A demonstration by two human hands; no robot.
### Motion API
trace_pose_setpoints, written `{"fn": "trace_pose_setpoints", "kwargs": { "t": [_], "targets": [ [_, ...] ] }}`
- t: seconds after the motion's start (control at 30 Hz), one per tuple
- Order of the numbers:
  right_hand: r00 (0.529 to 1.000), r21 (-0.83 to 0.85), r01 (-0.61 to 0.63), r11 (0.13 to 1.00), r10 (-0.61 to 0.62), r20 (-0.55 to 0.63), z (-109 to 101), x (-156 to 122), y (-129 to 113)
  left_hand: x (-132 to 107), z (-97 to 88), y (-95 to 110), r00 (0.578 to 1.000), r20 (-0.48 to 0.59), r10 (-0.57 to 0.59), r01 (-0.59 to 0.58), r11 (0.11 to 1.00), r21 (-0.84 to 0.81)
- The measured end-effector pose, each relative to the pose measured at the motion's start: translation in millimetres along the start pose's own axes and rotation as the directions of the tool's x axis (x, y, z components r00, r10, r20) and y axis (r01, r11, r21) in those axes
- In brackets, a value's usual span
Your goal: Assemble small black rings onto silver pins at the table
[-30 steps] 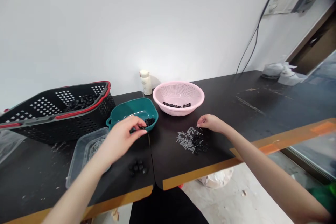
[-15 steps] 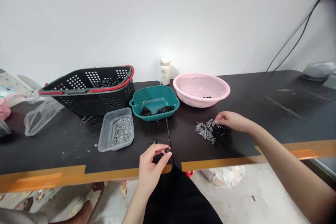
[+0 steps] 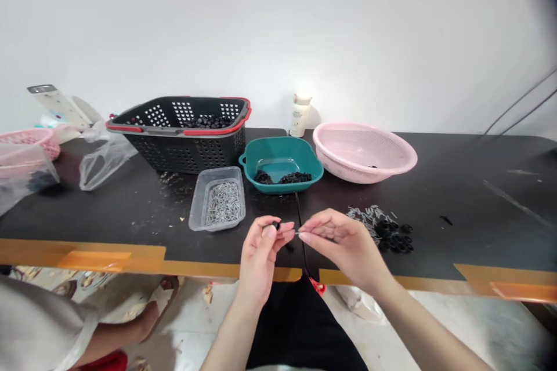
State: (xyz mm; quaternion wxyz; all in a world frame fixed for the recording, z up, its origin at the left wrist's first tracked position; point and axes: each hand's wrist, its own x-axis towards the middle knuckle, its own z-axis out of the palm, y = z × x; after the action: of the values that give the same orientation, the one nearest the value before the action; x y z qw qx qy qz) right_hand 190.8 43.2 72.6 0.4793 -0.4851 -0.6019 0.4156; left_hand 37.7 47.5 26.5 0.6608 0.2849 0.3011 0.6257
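Between the thumb and fingers of my left hand [image 3: 261, 255] is a small round black part [image 3: 275, 225]. My right hand [image 3: 348, 243] pinches a thin silvery pin [image 3: 298, 233], its tip pointing at my left fingertips. The two hands nearly meet above the front of the table. To the right, partly behind my right hand, lie a loose pile of silvery pins [image 3: 369, 215] and a heap of black ring-like parts [image 3: 395, 239]. A clear plastic tub [image 3: 196, 208] of similar pins stands left of my hands.
Behind my hands sits a teal basin [image 3: 282, 148] with small black parts. A black basket [image 3: 183, 153] with red trim, a pink colander [image 3: 348, 171] and a white bottle [image 3: 300, 116] stand along the wall. A person's sleeve [image 3: 39, 324] shows at lower left.
My right hand has left the pile and moved left to my left hand, carrying a pin. The left hand still holds the black part. The view has shifted.
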Motion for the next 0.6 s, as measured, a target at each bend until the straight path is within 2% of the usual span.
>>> {"fn": "trace_pose_setpoints", "kwargs": {
  "t": [0.1,0.17,0.27,0.37,0.43,0.5,0.6],
  "targets": [
    [0.993,0.007,0.076,0.997,-0.075,-0.090,17,-1,-1,0,4.4,1,0.998,-0.051,-0.042,0.034,0.988,-0.152],
    [0.987,-0.001,0.117,0.993,-0.117,-0.109,25,-2,-3,-3,8.6,1,0.989,-0.087,-0.119,0.094,0.964,-0.249],
    [0.976,-0.046,0.163,0.986,-0.168,-0.138,33,-5,-6,-8,18.0,1,0.964,-0.074,-0.255,0.211,0.905,-0.370],
    [0.962,-0.129,0.179,0.975,-0.201,-0.185,38,-6,-9,-12,27.6,3,0.949,-0.055,-0.311,0.258,0.864,-0.433],
    [0.955,-0.171,0.187,0.967,-0.220,-0.198,39,-7,-11,-14,31.0,4,0.952,-0.075,-0.297,0.240,0.876,-0.419],
    [0.950,-0.216,0.209,0.954,-0.250,-0.185,36,-7,-14,-15,30.9,5,0.966,-0.106,-0.235,0.183,0.914,-0.361],
    [0.958,-0.320,0.226,0.920,-0.269,-0.099,27,-8,-21,-16,26.1,6,0.983,-0.120,-0.139,0.106,0.963,-0.247]
  ]
}}
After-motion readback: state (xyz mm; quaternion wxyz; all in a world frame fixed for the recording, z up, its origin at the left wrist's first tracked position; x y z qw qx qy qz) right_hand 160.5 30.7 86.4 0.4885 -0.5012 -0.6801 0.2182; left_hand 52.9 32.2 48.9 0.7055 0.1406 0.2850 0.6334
